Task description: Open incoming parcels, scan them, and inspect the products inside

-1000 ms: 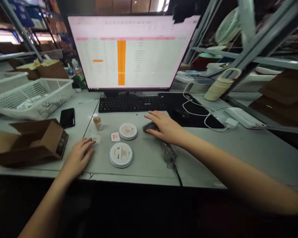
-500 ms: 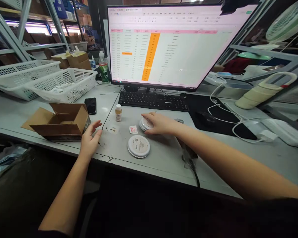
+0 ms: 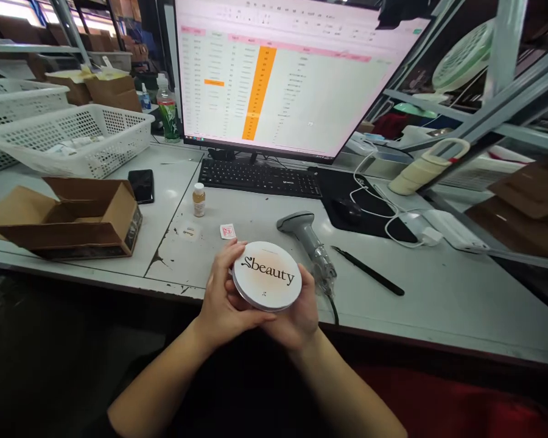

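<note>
One round white case point(image 3: 267, 277) is clasped by left grip point(image 3: 219, 304) and right grip point(image 3: 304, 311); a grey scanner point(image 3: 307, 237) lies just beyond the latter.

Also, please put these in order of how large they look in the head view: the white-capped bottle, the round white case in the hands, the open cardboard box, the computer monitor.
1. Computer monitor
2. Open cardboard box
3. Round white case, perhaps enlarged by its nearness to the camera
4. White-capped bottle
</note>
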{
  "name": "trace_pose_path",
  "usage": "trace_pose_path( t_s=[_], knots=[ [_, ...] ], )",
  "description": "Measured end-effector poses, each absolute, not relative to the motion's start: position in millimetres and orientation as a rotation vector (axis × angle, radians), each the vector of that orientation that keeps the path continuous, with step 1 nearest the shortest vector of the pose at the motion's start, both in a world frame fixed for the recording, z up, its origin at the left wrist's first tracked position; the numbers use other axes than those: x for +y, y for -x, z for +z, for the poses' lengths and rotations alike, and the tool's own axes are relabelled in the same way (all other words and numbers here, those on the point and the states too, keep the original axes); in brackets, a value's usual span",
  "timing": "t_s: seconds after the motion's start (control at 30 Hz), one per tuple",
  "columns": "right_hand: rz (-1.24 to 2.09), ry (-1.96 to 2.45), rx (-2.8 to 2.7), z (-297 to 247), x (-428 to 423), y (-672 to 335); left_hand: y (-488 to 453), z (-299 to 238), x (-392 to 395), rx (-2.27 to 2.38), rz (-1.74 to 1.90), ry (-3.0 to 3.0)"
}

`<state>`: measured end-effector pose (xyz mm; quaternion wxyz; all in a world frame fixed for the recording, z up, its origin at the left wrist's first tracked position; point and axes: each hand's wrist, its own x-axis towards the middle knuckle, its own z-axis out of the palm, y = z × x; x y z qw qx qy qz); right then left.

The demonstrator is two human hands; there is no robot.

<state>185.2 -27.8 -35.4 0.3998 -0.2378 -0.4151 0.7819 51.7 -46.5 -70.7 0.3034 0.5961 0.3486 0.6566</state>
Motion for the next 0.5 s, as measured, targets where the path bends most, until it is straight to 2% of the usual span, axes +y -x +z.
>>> trace_pose_path(
  t_s=[0.1,0.23,0.37,0.5],
  knots=[
    [2.021,0.662,-1.043,-37.3,-23.8,-190.1,-44.1,-69.4,-54.4,0.892,1.748,-1.434],
    [1.728,0.711,-1.232,-30.8,-24.2,-200.4,-45.7,-71.8,-59.0,0.85,1.797,-1.402],
    [1.461,0.687,-1.637,-29.0,-33.4,-202.0,-54.1,-78.9,-56.3,0.903,1.764,-1.639],
    [1.224,0.747,-1.682,-38.2,-41.4,-198.0,-60.3,-86.0,-54.5,0.89,1.825,-1.891]
  ],
)
